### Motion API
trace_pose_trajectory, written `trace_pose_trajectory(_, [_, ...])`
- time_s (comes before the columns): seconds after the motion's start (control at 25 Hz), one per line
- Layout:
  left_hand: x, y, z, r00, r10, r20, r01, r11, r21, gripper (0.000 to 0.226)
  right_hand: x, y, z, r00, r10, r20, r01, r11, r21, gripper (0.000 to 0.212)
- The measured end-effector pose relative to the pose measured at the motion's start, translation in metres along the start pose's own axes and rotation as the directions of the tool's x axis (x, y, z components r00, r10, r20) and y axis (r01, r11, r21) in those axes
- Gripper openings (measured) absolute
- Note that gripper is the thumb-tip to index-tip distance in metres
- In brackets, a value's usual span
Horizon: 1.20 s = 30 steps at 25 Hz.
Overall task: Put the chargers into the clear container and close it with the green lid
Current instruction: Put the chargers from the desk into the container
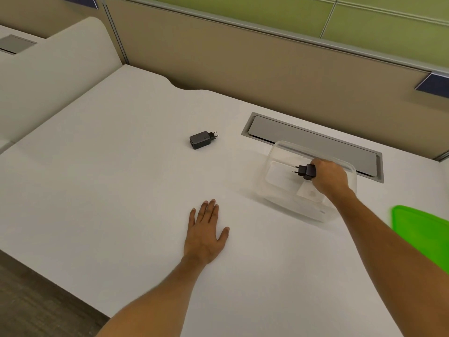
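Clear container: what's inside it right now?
Inside the clear container, the right hand holds a black charger and a white block lies on the floor. The hand hides the far corner.

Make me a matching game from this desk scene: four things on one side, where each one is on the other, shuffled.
Things:
1. black charger on the desk
2. black charger in the right hand
3. green lid
4. left hand

Places:
A. flat on the desk, palm down, holding nothing
B. held over the open clear container
C. lying alone at mid-desk, left of the container
D. at the right edge of the view, near the right forearm

Pairs: 1-C, 2-B, 3-D, 4-A
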<state>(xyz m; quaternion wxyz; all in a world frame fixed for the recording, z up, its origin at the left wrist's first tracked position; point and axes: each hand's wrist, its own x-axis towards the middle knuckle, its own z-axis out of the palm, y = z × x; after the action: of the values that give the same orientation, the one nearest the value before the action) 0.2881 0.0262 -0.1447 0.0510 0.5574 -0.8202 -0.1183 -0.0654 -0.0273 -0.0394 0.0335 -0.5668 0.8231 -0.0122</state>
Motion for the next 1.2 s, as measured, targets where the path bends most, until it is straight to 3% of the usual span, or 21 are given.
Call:
trace_pose_trajectory(0.2, [0.0,0.0,0.0,1.0,-0.001,-0.002,0.001,1.0,0.009,0.072,0.007,0.009,0.009,0.995,0.015,0.094,-0.008,0.997,-0.08,0.023])
trace_pose_trajectory(0.6, [0.0,0.001,-0.001,1.0,-0.001,0.003,0.001,1.0,0.009,0.072,0.014,0.014,0.008,0.979,0.059,0.196,-0.04,0.994,-0.099,0.021])
trace_pose_trajectory(0.68, [-0.001,0.001,-0.001,1.0,-0.002,0.005,0.002,1.0,0.006,0.072,0.014,0.007,0.0,0.99,0.076,0.115,-0.067,0.995,-0.075,0.021])
trace_pose_trajectory(0.8, [0.0,0.001,-0.001,1.0,-0.003,0.008,0.003,1.0,0.004,0.072,0.019,-0.016,-0.019,0.987,0.082,-0.139,-0.084,0.996,-0.012,0.017])
trace_pose_trajectory(0.92, [-0.001,0.001,-0.001,1.0,-0.005,0.01,0.005,1.0,-0.002,0.071,0.029,-0.05,-0.034,0.954,0.026,-0.298,-0.009,0.998,0.057,0.02])
trace_pose_trajectory(1.2, [0.0,0.0,-0.001,1.0,-0.007,0.016,0.008,1.0,-0.005,0.072,0.046,-0.142,-0.018,0.954,-0.198,-0.224,0.204,0.979,0.001,0.017])
